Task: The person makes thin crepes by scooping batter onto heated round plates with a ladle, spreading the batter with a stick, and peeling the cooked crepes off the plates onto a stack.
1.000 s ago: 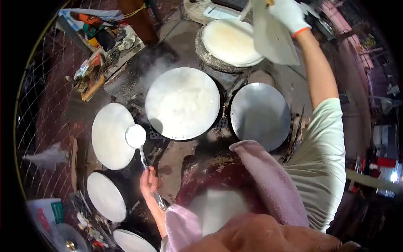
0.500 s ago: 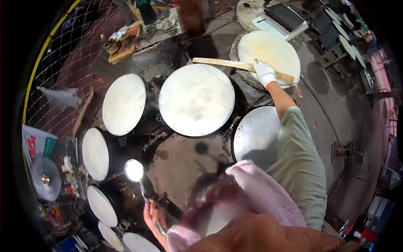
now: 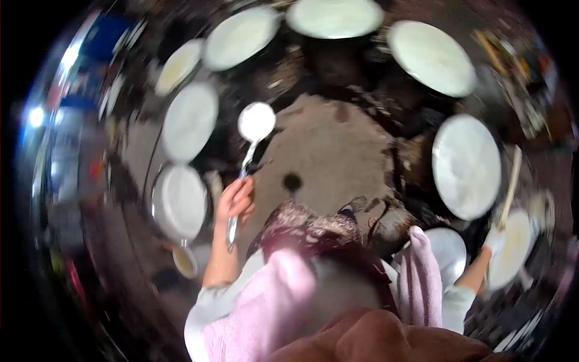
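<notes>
In my left hand I hold a metal ladle by its handle, fingers wrapped round it. Its bowl is full of something bright white and is held over the floor. My right hand, in a white glove, is closed round a long wooden stick at the far right. That hand is over a round pan coated with a pale layer. A larger round white-covered pan lies just beyond the stick. Nearest to the ladle is another white-covered pan.
Several more white-covered pans, including one at the top and one at upper right, curve around me. A bare metal pan is by my right side. At left stands a pot of white liquid, with a small bowl-shaped thing below it.
My view has swung left, so the pans appear shifted to the right. The ladle stays in my left hand, now higher in view. My right hand keeps the stick, now at the right edge.
</notes>
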Motion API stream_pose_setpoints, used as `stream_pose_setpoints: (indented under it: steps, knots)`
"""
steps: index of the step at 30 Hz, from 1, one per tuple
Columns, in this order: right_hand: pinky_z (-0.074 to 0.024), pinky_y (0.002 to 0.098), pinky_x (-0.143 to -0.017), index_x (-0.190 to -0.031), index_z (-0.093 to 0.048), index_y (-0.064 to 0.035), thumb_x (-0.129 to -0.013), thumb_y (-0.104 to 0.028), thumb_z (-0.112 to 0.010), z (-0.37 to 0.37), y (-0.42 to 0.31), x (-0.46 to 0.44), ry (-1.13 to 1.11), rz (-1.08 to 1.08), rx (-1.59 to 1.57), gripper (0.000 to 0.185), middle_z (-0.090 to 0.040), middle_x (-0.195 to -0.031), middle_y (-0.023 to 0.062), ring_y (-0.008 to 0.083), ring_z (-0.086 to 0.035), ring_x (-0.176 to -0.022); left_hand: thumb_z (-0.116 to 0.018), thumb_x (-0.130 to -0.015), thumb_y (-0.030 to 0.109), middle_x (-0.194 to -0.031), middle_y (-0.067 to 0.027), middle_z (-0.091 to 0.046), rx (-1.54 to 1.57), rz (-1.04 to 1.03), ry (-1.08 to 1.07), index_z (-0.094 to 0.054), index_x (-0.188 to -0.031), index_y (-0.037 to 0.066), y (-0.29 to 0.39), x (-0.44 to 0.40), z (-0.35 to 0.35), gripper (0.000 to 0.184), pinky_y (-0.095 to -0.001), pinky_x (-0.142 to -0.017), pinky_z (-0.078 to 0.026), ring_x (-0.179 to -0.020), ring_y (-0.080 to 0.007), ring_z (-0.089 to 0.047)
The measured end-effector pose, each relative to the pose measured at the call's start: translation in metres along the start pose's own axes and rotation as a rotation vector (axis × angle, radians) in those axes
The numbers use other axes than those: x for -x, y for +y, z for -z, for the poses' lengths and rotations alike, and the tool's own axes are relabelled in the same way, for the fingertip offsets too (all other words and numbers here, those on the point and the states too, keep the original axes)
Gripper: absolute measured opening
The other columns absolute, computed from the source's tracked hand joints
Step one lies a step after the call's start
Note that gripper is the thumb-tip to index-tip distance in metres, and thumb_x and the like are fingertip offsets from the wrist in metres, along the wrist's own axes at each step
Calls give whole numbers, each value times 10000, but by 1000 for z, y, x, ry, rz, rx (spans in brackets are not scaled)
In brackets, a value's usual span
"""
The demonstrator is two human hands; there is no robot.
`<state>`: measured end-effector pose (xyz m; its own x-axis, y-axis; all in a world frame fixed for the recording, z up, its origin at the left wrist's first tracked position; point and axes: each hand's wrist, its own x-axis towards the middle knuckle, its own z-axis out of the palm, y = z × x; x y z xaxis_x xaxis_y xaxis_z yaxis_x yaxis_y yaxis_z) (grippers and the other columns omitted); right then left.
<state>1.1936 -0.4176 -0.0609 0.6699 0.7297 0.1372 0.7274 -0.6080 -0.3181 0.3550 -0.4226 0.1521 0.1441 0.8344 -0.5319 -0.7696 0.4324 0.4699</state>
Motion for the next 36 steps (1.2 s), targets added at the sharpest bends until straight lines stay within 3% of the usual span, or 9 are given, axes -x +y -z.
stream_pose_setpoints:
  steps: [2,10,13,18,23,26,29,31,36]
  knots:
    - [-483,382,-898,-1193,-576,44,-841,-250,-654,2,-128,57,-28,22,85,465,-648,-1146,208,316,-636,-1041,-326,-1043,219,-662,68,-412,157,-106,-49,-507,-1128,-11,11,31,63,305,-205,-391,-231,-330,-18,-320]
    - [-355,282,-1053,-1351,-488,4,-873,-117,-697,-67,-437,372,-456,444,-602,535,-537,-1365,119,168,-517,-1209,-454,-998,235,-605,6,-412,-415,-352,826,-539,-921,26,101,117,319,239,-252,-379,-297,-417,-109,-374]
    - [-412,265,-994,-1411,-429,-29,-860,-10,-658,-64,-504,497,-632,539,-530,597,-499,-1408,104,165,-535,-1186,-506,-897,130,-704,-198,-616,-1716,-469,996,-538,-886,-17,102,126,513,151,-476,-560,-482,-602,-363,-609]
    - [-479,210,-747,-1413,-444,-43,-838,76,-639,-54,-543,584,-987,283,-682,619,-545,-1336,77,80,-547,-883,-438,-901,93,-842,-266,-657,-1944,90,924,-571,-946,-31,147,103,561,188,-507,-729,-528,-817,-423,-657]
    - [-393,284,-1036,-1403,-429,2,-825,79,-636,-56,-556,611,-1069,432,-618,619,-456,-1445,107,170,-462,-1293,-449,-987,287,-868,-269,-653,-1916,106,699,-577,-943,-21,184,81,626,337,-506,-733,-529,-833,-421,-654]
    - [-382,281,-1050,-1374,-464,9,-812,25,-682,-62,-561,627,-1044,499,-484,603,-510,-1398,106,157,-500,-1256,-432,-1001,307,-752,-214,-638,-1927,28,506,-585,-872,-19,163,78,703,383,-463,-624,-529,-703,-357,-662]
    - [-437,266,-990,-1352,-501,-21,-786,-49,-750,-70,-561,653,-1112,591,-485,619,-555,-1356,85,128,-564,-1170,-433,-1003,362,-651,-122,-576,-1120,347,537,-567,-868,-2,140,110,665,410,-389,-471,-467,-506,-244,-559]
    - [-468,254,-934,-1355,-514,-71,-782,-130,-768,-74,-557,671,-1228,604,-277,629,-617,-1276,86,112,-612,-1082,-447,-997,394,-558,-22,-406,-541,305,476,-540,-829,24,103,131,665,417,-305,-386,-314,-411,-140,-350]
    - [-433,280,-966,-1367,-489,-49,-918,-300,-622,-106,-503,736,-1526,587,-330,532,-626,-1243,128,174,-599,-1106,-499,-973,444,-534,42,-357,218,144,435,-576,-880,70,13,154,612,394,-239,-402,-254,-368,-72,-273]
